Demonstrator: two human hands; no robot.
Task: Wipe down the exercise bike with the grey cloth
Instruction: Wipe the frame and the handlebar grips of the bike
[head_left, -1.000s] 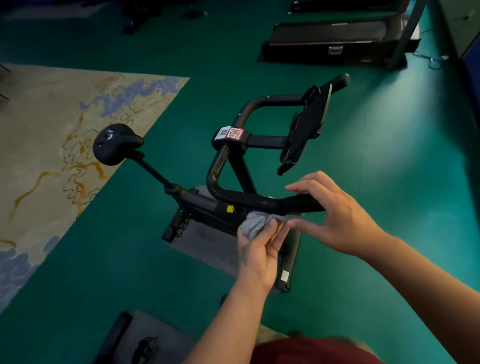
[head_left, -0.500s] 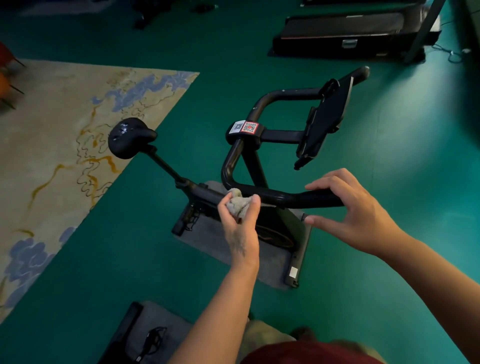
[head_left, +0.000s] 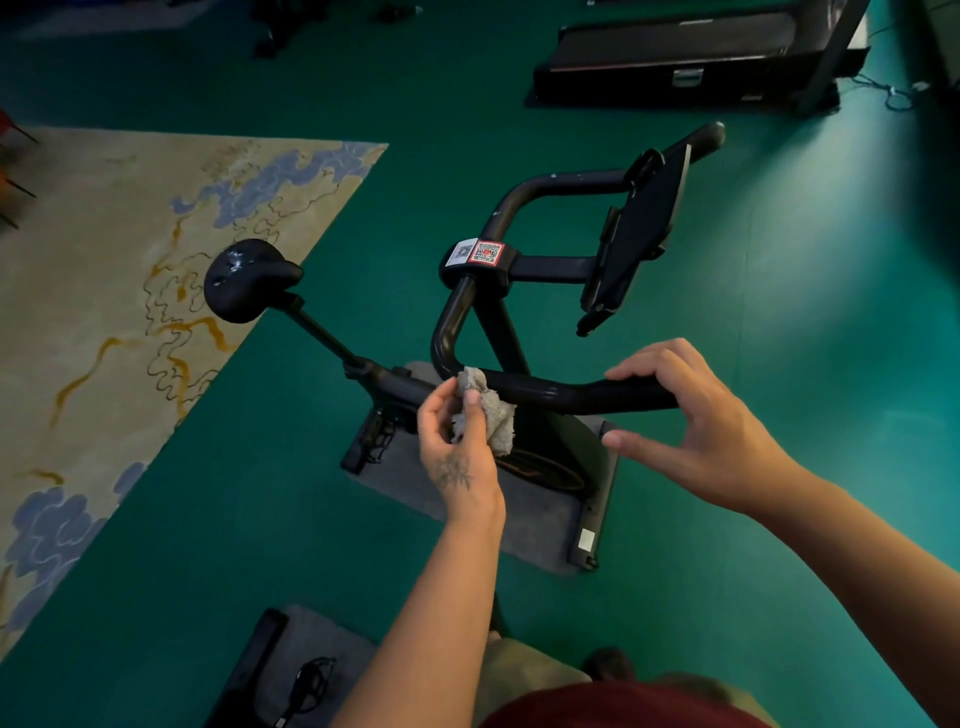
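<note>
Two hands worked the bike's (head_left: 498, 332) near handlebar (head_left: 566, 392): the left (head_left: 457, 447) pinched the grey cloth (head_left: 488, 415) at its bend, the right (head_left: 696, 415) cupped loosely around its 3 o'clock end; next, probably wiping onward along the bar.

Two bare forearms, left hand (head_left: 460, 457) — dark star-shaped tattoo on back, right hand (head_left: 711, 431) unmarked, dark red garment at the waist.

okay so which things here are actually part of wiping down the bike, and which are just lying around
Part of the job:
- grey cloth, held by the left hand
- exercise bike, its handlebar under the right hand

Lying about:
- patterned rug
- treadmill at the back
- black cable on a grey mat near the feet
</note>
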